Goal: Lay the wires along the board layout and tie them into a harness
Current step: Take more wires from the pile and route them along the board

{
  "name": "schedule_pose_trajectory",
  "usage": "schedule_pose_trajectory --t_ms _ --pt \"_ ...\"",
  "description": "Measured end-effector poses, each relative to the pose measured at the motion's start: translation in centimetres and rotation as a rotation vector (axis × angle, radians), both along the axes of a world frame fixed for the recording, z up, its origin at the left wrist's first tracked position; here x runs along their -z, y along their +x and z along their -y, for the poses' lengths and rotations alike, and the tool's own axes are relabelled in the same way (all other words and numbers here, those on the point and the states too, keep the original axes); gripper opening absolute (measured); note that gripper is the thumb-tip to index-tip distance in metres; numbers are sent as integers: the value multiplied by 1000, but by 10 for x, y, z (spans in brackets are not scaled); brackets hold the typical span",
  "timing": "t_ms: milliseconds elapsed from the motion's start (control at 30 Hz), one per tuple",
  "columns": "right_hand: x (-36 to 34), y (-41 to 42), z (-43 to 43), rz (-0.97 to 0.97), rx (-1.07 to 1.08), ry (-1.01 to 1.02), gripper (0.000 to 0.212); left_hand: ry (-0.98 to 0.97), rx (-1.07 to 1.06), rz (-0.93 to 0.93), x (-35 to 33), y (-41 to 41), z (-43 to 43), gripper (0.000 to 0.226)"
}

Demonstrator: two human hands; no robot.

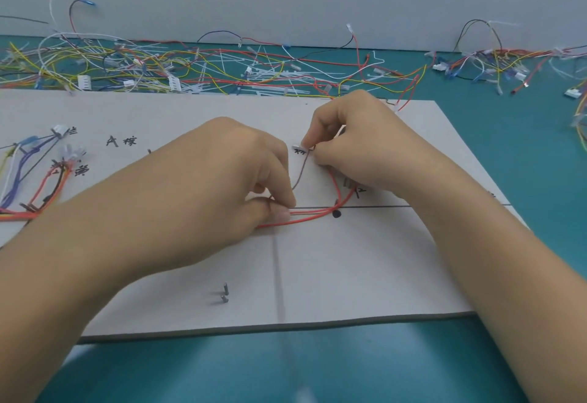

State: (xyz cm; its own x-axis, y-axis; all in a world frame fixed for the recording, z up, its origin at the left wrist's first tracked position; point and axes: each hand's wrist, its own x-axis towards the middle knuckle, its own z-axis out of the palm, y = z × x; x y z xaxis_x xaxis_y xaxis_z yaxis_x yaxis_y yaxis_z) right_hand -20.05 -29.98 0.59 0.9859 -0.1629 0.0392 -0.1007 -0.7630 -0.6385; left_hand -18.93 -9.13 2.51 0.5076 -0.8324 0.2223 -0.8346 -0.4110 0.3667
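A white layout board [349, 269] lies on the teal table, with drawn black lines, handwritten marks and short metal pins. My left hand [228, 177] pinches red wires [305, 219] against the board near its middle line. My right hand [359, 139] holds a small white connector [298, 148] from which a brown wire [300, 174] and the red wires run down toward my left hand. At the board's left edge lies a laid bundle of blue, white, red, orange and black wires [41, 180] with white connectors.
Behind the board lies a wide tangle of loose coloured wires, white cable ties and connectors [222, 69] along the wall. More wires [495, 66] are piled at the back right. Two metal pins [225, 293] stand near the board's front edge. A black dot [336, 213] marks the middle line.
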Motion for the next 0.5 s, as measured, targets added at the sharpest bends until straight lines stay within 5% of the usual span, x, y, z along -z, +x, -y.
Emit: schedule_pose_trajectory --t_ms 233,333,500 --pt "-12 -13 2 -114 -55 -87 43 -81 180 62 18 -8 18 36" --pt "-14 -22 2 -86 -27 8 49 -97 185 8 22 -12 21 24" --pt "-35 -48 11 51 64 21 27 -70 183 -160 25 -17 23 18"
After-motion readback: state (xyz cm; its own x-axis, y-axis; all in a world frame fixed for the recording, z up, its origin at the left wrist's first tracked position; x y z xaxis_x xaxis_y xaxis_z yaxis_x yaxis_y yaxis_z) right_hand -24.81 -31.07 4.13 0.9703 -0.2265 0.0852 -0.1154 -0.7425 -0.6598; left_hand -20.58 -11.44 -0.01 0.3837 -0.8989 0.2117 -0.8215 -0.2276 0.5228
